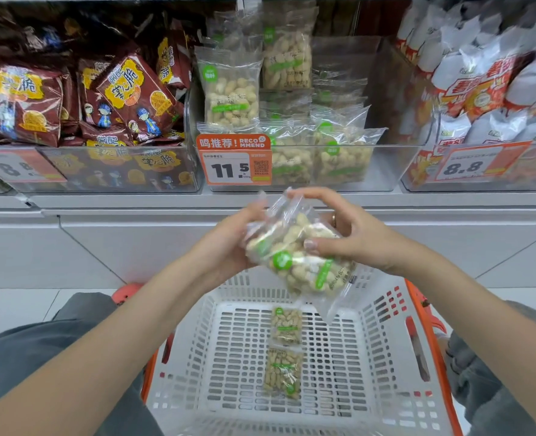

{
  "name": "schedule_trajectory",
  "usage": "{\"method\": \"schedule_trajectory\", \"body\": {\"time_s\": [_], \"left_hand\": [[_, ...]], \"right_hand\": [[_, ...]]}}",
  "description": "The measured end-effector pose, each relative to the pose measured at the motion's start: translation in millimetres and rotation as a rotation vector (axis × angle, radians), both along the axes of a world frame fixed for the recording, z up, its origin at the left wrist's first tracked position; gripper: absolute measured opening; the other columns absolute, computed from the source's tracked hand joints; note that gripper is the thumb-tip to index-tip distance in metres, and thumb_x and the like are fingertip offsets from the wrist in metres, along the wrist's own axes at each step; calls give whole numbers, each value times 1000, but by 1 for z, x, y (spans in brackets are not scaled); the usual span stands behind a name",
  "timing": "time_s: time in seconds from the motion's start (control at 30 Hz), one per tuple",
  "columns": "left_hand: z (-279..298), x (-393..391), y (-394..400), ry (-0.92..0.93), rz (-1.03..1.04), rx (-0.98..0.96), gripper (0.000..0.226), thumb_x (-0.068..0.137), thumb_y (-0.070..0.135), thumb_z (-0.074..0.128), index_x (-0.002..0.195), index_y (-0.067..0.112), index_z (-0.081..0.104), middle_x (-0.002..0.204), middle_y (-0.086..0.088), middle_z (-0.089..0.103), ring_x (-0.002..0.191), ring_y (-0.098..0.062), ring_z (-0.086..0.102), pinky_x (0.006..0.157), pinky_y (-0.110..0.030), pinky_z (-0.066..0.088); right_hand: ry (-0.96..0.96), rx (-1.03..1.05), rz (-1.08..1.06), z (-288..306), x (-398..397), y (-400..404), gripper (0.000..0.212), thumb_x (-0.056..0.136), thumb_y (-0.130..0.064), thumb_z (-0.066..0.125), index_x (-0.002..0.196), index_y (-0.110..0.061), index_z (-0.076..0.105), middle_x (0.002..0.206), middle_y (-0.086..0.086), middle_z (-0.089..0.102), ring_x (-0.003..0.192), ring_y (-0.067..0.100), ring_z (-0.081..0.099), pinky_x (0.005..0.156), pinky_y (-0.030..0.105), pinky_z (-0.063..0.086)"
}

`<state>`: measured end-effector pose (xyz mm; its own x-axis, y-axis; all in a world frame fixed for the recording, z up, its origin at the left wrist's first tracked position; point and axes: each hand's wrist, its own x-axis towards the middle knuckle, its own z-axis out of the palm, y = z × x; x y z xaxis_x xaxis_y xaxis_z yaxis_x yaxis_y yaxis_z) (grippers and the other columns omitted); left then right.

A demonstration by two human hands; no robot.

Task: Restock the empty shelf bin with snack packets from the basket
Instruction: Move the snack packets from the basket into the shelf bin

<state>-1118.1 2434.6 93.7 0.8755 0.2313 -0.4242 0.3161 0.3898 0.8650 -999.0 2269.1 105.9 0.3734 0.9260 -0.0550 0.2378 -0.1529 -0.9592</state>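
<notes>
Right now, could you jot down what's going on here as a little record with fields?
left hand: grips the held peanut packets
right hand: grips the same packets
basket: two peanut packets lie on its floor
middle bin: partly filled with peanut packets
price tag: reads 11.5
left bin: brown snack bags

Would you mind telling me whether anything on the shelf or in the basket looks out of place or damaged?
Nothing looks damaged or spilled. The peanut packets in the middle bin lie loosely at mixed angles, some upright, some tilted. Two packets lie flat in the basket; both hands hold a bunch.
</notes>
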Motion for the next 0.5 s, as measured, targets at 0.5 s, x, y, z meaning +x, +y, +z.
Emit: {"method": "schedule_trajectory", "body": {"time_s": [0.5], "left_hand": [[-7,-4,-34,-213,146,367,79,55,10,90,111,30,39,114,6,64,94,3,66,77,-17,53]], "right_hand": [[228,257,-387,-19,-28,23,74,83,-32,67,145,-22,28,119,-9,63,106,3,64,84,20,52]]}}
